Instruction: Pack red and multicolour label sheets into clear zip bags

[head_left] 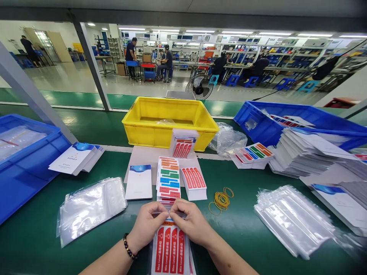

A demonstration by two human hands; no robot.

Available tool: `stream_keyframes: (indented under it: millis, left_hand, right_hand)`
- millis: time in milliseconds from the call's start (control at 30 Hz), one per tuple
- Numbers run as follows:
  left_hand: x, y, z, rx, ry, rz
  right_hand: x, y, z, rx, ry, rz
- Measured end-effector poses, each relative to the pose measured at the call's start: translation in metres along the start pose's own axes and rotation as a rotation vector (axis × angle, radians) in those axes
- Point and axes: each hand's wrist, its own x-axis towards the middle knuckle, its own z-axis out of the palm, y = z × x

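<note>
Both hands meet at the top edge of a clear plastic bag [170, 250] that holds a red-and-white label sheet and other papers. My left hand [147, 223], with a beaded bracelet at its wrist, pinches that edge between thumb and forefinger. Close beside it, my right hand [192, 221] pinches the same edge. Just beyond the fingers lies a stack of multicoloured label sheets [168, 177], its near end partly hidden. To its left is a stack of white booklets [138, 183] with blue tops. A stack of red label sheets [194, 183] sits to its right.
A yellow bin [169, 133] stands behind, with a filled bag [183, 143] leaning against it. Flat plastic bags [93, 208] lie left, more bags [294, 217] right. Rubber bands [221, 200] lie right of centre. Blue bins [28, 164] and paper stacks [301, 152] flank the bench.
</note>
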Motion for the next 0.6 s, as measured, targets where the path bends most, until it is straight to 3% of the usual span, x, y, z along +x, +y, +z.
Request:
stream_keyframes:
  millis: [167, 300, 367, 467, 600]
  left_hand:
    - [-0.001, 0.000, -0.003, 0.186, 0.007, 0.142]
    - [-0.001, -0.002, -0.013, 0.375, 0.143, 0.444]
    - [-0.001, -0.004, -0.018, 0.368, 0.221, 0.523]
    - [0.001, -0.006, -0.023, 0.317, 0.282, 0.554]
    - [0.002, -0.007, -0.023, 0.274, 0.313, 0.564]
  right_hand:
    - [0.000, 0.002, -0.005, -0.092, 0.000, -0.110]
    - [-0.005, -0.002, -0.004, -0.391, 0.213, -0.319]
    - [-0.014, -0.003, 0.004, -0.500, 0.242, -0.389]
    - [-0.027, -0.001, 0.024, -0.597, 0.018, -0.365]
    - [-0.033, 0.007, 0.044, -0.616, -0.387, -0.179]
